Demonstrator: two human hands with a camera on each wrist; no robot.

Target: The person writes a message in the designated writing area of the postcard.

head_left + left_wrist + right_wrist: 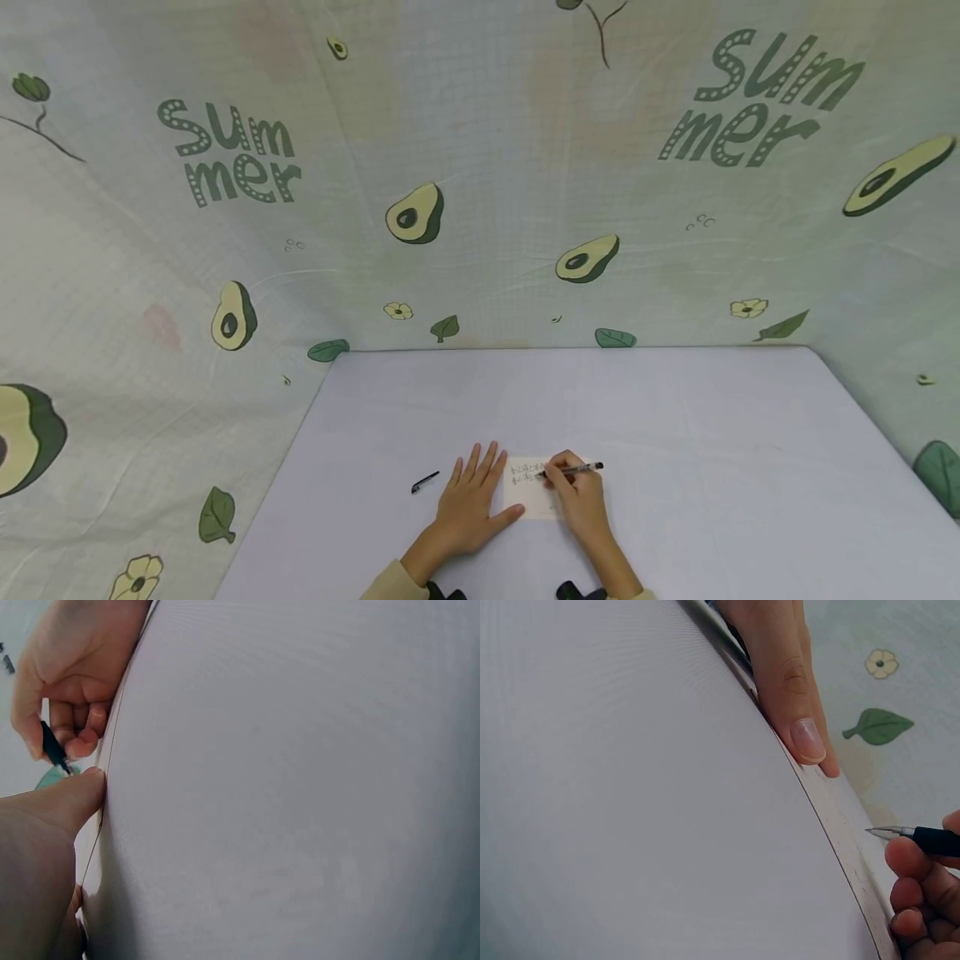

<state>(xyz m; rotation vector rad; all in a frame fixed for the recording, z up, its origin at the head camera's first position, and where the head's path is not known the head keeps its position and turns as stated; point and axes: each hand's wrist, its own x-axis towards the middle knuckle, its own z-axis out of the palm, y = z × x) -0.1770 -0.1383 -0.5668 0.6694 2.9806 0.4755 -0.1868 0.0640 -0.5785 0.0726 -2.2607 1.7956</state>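
A small cream sheet of paper (538,502) lies on the white table, with lines of dark handwriting across its upper part. My right hand (581,500) pinches a black pen (588,468) whose tip is over the writing. In the right wrist view the pen's (934,840) pointed metal tip shows just beyond the fingers. My left hand (468,510) lies flat at the paper's left side, fingers spread, with the thumb touching the sheet's lower left edge. In the left wrist view the left thumb (71,796) appears close to the pen.
A black pen cap (425,482) lies on the table (675,417) left of the left hand. A cloth (487,167) printed with avocados, leaves and lettering hangs behind the table and along its sides. Dark wrist straps show at the bottom of the head view.
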